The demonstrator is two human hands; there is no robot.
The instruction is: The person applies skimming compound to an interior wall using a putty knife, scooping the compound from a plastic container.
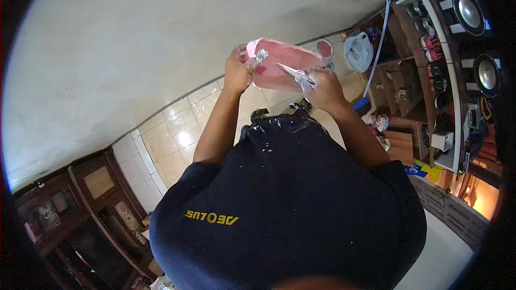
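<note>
My left hand (236, 72) grips the left end of a translucent pink plastic container (285, 56); a white-smeared patch by its thumb is too unclear to name. My right hand (322, 88) is closed on a white-smeared pointed tool (290, 72), apparently a scraper, angled over the pink container near its right part. Whether that hand also touches the container I cannot tell. A small round pink-topped item (324, 48) appears beyond the container's right end, lower down by the floor. White spots dot the front of my dark shirt.
A pale wall (134, 32) borders the tiled floor (174, 123). At right are a wooden shelf unit (403, 91) with shoes, a plastic bag (357, 53), a long light-blue pole (376, 48) and two round speakers (470, 13). A dark wooden cabinet (80, 215) stands at lower left.
</note>
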